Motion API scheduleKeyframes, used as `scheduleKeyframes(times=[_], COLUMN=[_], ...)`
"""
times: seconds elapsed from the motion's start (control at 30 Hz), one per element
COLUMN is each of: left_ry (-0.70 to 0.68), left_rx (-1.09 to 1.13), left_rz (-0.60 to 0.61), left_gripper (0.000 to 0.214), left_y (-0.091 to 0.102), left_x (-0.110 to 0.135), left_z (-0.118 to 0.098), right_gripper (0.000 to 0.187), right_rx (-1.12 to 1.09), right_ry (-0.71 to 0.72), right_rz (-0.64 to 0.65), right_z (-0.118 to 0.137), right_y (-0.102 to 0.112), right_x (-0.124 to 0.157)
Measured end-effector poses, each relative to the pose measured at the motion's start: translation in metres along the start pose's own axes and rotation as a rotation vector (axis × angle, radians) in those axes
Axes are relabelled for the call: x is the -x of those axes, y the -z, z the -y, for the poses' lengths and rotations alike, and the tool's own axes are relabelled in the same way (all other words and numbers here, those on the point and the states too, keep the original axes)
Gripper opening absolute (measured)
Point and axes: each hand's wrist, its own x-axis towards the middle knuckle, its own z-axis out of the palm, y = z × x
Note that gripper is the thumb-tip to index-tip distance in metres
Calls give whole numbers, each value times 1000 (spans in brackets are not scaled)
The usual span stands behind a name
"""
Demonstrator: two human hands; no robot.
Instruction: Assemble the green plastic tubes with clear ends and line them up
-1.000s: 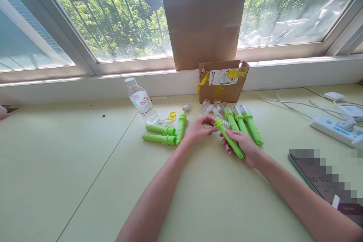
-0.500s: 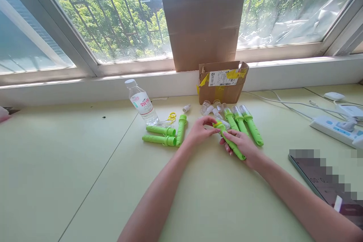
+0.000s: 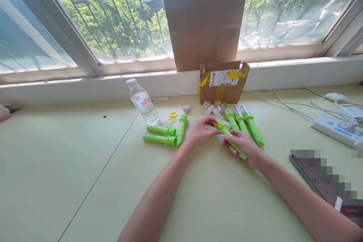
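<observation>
My right hand (image 3: 241, 145) is wrapped round a green ridged plastic handle (image 3: 235, 145), which slants with its threaded end up and to the left. At that end my left hand (image 3: 205, 130) pinches a yellow ring (image 3: 219, 124) around the neck; the fingertips are partly hidden. Just right of my hands lie several green handles topped with clear caps (image 3: 246, 110). Left of my hands, three capless green handles (image 3: 160, 140) rest on the table. Loose yellow rings (image 3: 171, 116) and a small white cylindrical part (image 3: 187, 108) lie behind them.
A clear water bottle (image 3: 143, 103) leans at the back left. Behind the parts stands an open cardboard box (image 3: 222, 90). Loose clear caps (image 3: 206, 106) lie before it. At right are a power strip (image 3: 336, 131) with cables and a phone (image 3: 314, 177) on the table (image 3: 93, 159).
My hands keep their hold on the green handle with only a slight shift of the fingers. The handle and the right hand have moved very slightly to the right.
</observation>
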Motion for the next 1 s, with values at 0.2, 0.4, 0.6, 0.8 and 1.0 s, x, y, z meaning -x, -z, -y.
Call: scheduleKeyframes(times=[0.2,0.4,0.6,0.8,1.0], left_ry=[48,23,31,44,33], left_rx=[15,3,13,18,30], left_rz=[-17,-6,-3,-11,-29], left_gripper=[35,37,28,27,32], left_y=[0,2,0,0,0], left_x=[-1,-1,0,1,0], left_z=[3,0,-1,0,1], right_gripper=[28,33,29,30,34], right_rx=[-5,-26,7,-2,21], right_ry=[50,10,4,35,40], right_rz=[38,56,24,-28,23], right_z=[-5,-9,-2,-1,-9], right_y=[2,5,3,0,3], right_x=[-5,-10,-3,-1,-9])
